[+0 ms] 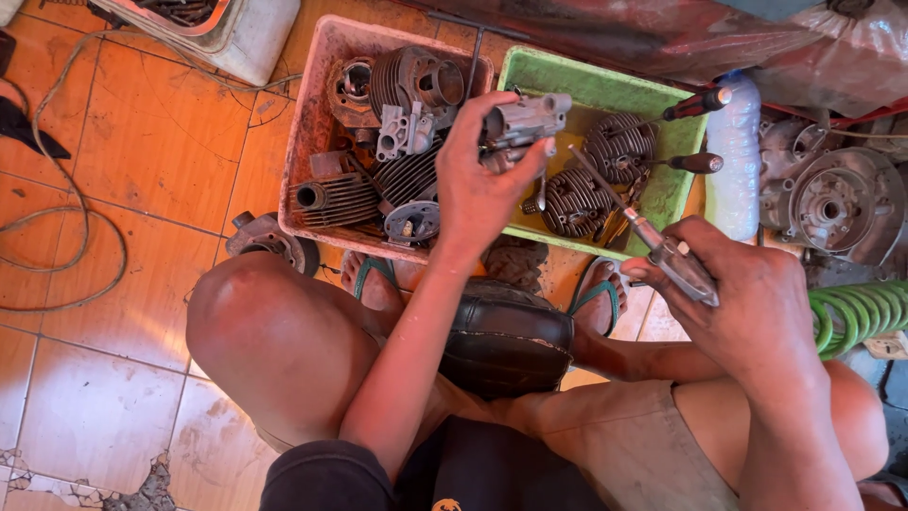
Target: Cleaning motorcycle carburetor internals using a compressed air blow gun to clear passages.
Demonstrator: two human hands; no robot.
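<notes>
An orange tiled floor (pixel 142 142) is carrying everything here. A pink tub (pixel 312 123) and a green tub (pixel 605 90) are sitting side by side on it, touching. A white container (pixel 251 38) is standing at the top left, well apart from a cable (pixel 66 237) that is looping over the tiles on the left. A round metal part (pixel 270 241) is lying just beside the pink tub. A green coiled hose (pixel 856 317) is resting at the right, below a grey engine casing (pixel 832 203).

Carburetor (pixel 518 125) partly hidden by left hand (pixel 478 180); screwdriver (pixel 653 248) tip indistinct.
</notes>
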